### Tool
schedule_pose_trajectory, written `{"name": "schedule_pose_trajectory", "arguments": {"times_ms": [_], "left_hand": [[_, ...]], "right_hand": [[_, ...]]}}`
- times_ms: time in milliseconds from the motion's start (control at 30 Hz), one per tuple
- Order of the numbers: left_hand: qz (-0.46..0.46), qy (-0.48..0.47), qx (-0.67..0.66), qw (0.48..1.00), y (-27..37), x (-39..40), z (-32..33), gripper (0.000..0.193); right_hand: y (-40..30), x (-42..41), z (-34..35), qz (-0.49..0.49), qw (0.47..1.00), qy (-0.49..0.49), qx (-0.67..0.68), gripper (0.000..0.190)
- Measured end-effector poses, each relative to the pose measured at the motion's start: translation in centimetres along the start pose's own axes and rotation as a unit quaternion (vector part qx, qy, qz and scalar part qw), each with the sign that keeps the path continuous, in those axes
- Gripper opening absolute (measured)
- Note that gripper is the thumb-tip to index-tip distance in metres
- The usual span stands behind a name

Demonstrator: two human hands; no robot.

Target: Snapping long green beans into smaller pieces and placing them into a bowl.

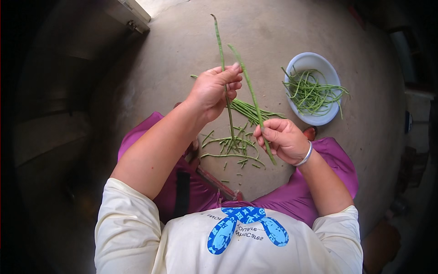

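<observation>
My left hand pinches a long dark green yardlong bean that stands nearly lengthwise in view, its brown tip pointing away from me. Lower and to the right, my right hand grips a second, lighter yardlong bean near its close end. That bean's far part passes right beside my left fingertips; whether they touch it I cannot tell. Under my hands a bundle of yardlong beans lies on the floor, partly hidden by my left hand. Short bean pieces and a few curled beans are scattered closer to me.
A pale plastic basin stands on the concrete floor at the right, with loose beans hanging over its rim. My knees spread on both sides. Between them shows a reddish bar. At upper left is a door edge with a latch.
</observation>
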State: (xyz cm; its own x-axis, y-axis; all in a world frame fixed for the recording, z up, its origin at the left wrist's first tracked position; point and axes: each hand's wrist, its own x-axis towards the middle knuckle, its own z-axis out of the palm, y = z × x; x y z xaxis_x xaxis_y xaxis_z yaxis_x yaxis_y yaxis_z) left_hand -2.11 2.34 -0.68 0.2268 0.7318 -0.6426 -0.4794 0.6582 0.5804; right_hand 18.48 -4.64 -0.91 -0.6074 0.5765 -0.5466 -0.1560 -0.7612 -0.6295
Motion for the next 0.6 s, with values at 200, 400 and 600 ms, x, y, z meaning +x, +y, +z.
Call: {"name": "schedule_pose_trajectory", "arguments": {"times_ms": [200, 400, 600], "left_hand": [[-0.007, 0.009, -0.061, 0.998, -0.2, 0.6, -0.6, 0.027], [-0.038, -0.006, -0.129, 0.991, -0.3, 0.8, -1.0, 0.034], [-0.051, -0.014, -0.168, 0.984, 0.0, 0.7, -0.9, 0.037]], "right_hand": [[0.9, 0.7, -1.6, -0.026, 0.991, 0.112, 0.068, 0.016], [1.1, 1.4, -4.8, -0.054, 0.958, 0.233, 0.157, 0.014], [-1.1, 1.3, -11.4, -0.081, 0.876, 0.430, 0.205, 0.040]]}}
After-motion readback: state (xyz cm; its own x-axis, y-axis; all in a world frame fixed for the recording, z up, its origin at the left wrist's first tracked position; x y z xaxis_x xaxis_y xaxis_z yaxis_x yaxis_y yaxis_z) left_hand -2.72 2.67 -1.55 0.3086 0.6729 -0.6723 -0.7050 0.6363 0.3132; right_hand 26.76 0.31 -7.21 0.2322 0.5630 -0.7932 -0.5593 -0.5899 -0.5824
